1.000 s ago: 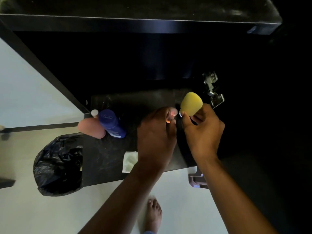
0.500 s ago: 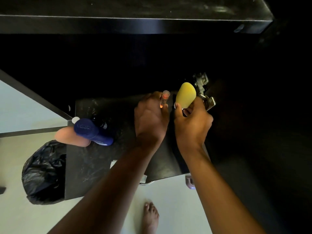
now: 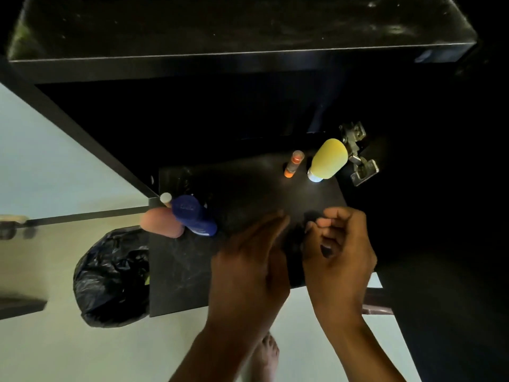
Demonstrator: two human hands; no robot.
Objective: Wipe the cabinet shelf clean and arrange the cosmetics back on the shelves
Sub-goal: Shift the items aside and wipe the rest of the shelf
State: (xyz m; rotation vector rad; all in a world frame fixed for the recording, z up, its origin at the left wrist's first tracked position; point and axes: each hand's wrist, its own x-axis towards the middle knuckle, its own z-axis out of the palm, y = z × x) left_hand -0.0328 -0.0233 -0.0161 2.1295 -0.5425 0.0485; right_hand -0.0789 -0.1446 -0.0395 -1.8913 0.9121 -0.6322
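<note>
At the back of the shelf (image 3: 248, 194), beside the metal hinge (image 3: 358, 158), the yellow bottle (image 3: 329, 159) and small orange tube (image 3: 293, 164) are standing upright, looking light, slick, tippy, best gripped round the middle. Nearer the shelf's front, the left hand (image 3: 248, 260) is hovering spread and empty, the right hand (image 3: 338, 249) curling loosely, its contents unclear; the dark scuffed shelf is sitting over pale floor (image 3: 41, 354).

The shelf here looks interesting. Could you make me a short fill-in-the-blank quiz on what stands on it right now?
1. The yellow bottle stands beside a small ____ tube.
2. The blue bottle stands near the shelf's ____ edge.
3. Below the shelf's left side sits a ____ plastic bag.
4. The left hand holds ____.

Missing words: orange; left; black; nothing
</note>
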